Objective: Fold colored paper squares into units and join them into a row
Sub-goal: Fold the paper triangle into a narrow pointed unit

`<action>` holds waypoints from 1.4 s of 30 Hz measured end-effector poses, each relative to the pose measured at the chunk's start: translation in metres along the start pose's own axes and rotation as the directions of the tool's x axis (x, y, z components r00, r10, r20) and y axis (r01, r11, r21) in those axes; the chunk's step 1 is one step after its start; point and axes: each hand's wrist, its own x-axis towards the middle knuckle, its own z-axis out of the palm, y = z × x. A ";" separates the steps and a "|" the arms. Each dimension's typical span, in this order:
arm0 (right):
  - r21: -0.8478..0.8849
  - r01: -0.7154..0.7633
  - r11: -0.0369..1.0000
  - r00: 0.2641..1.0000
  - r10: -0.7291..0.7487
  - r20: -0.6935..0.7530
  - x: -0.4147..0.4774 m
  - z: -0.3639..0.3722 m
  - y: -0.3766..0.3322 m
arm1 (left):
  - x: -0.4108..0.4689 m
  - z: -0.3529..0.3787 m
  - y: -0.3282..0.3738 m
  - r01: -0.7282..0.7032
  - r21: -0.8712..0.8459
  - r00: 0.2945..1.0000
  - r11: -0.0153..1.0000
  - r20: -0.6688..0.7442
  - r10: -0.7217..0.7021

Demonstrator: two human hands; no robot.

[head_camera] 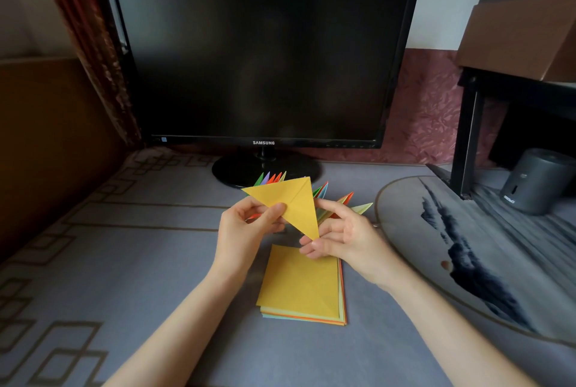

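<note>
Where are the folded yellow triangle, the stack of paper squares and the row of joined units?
folded yellow triangle (296, 199), head view, middle of its front face.
stack of paper squares (299, 286), head view, top yellow sheet.
row of joined units (361, 208), head view, pale green tip at its right end.

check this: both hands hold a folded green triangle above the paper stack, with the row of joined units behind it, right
Not quite. The head view shows the folded triangle is yellow, not green. The rest stands: the left hand and right hand hold it above the paper stack, with the row of joined units behind it.
</note>
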 end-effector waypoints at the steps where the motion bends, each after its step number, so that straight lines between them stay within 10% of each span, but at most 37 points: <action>1: -0.012 0.011 1.000 1.000 -0.011 0.009 -0.001 0.000 -0.001 | 0.000 -0.001 0.001 -0.004 -0.012 1.000 1.000 -0.011 0.004; 10: -0.187 0.241 0.952 0.947 -0.273 -0.172 -0.003 -0.017 -0.011 | 0.002 -0.005 0.005 -0.003 0.047 1.000 0.999 0.005 0.003; 16: -0.580 0.320 0.749 0.921 -0.390 0.004 0.000 -0.009 0.000 | -0.003 -0.002 0.008 0.076 0.078 0.979 0.994 0.182 -0.089; 27: -0.154 0.201 0.968 0.958 -0.227 -0.177 0.002 -0.005 0.000 | -0.007 0.003 0.009 0.142 -0.009 0.937 0.990 0.325 -0.131; 42: -0.071 0.001 0.997 0.992 -0.010 -0.124 0.003 -0.002 0.001 | -0.010 0.005 0.004 -0.058 0.193 0.941 0.980 0.339 -0.011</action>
